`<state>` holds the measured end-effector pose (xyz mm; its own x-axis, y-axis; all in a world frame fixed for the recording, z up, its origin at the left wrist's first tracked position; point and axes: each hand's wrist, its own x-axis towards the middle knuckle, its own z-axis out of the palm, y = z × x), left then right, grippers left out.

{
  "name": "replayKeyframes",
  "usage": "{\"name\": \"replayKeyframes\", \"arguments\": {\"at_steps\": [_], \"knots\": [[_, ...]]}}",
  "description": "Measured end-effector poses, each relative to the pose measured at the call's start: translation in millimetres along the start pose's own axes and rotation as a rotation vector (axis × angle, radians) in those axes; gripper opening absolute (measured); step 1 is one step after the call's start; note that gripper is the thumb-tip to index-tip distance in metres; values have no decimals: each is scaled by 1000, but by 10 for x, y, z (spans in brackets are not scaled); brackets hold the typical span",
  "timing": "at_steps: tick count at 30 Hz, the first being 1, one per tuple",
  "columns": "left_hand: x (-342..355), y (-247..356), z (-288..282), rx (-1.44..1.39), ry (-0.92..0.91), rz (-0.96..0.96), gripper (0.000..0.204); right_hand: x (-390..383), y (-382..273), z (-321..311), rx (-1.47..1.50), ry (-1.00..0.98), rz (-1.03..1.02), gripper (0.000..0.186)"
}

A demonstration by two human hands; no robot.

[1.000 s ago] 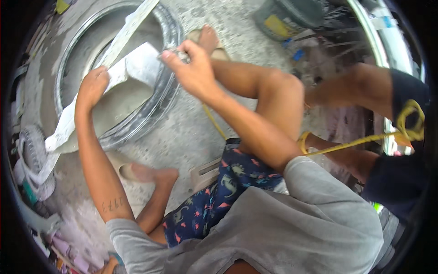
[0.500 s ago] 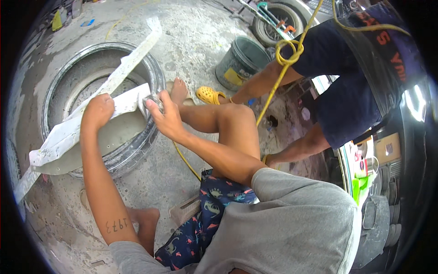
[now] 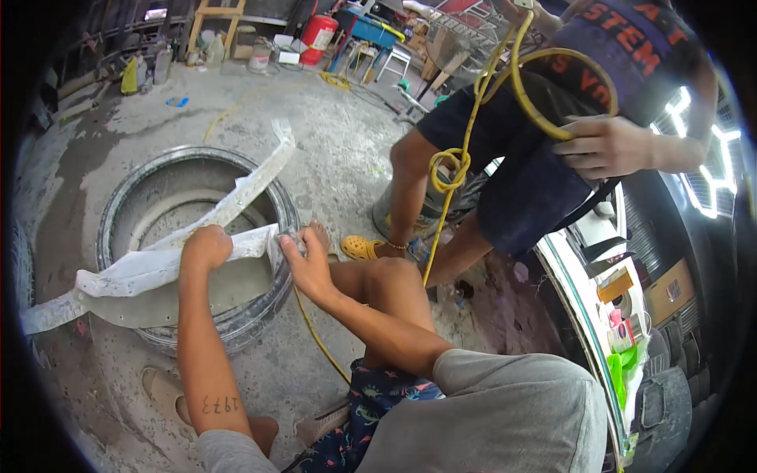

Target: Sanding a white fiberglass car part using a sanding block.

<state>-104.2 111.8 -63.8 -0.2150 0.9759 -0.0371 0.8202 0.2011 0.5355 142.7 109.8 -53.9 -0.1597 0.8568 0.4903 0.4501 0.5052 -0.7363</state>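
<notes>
My left hand (image 3: pixel 206 248) is gripping the white panel (image 3: pixel 154 272). My right hand (image 3: pixel 309 264) is seemingly rubbing 1 end, its hold unclear; the next stroke is calling for bracing.

A long whitish panel (image 3: pixel 146 274) lies across a tire (image 3: pixel 197 150).

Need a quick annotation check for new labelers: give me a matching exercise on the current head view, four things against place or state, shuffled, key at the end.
Things
1. Left hand
2. Tire
3. Knotted yellow hose
4. Red cylinder

Place or state
A. Standing in the background
B. On the white panel
C. Held by a co-worker's hand
D. Lying under the panel

Pairs: 1-B, 2-D, 3-C, 4-A
</notes>
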Motion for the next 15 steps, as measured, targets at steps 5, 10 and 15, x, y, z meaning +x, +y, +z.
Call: {"name": "replayKeyframes", "arguments": {"at_steps": [5,10,15], "knots": [[-56,148,-48,23,-13,4,41,11,-268,-542,288,-198,139,32],[-198,144,-115,57,13,-3,45,-326,-1150,-1521,67,-352,-35,23],[-373,305,-199,71,37,-16,47,-254,-1364,-2035,154,-354,-270,17]]}}
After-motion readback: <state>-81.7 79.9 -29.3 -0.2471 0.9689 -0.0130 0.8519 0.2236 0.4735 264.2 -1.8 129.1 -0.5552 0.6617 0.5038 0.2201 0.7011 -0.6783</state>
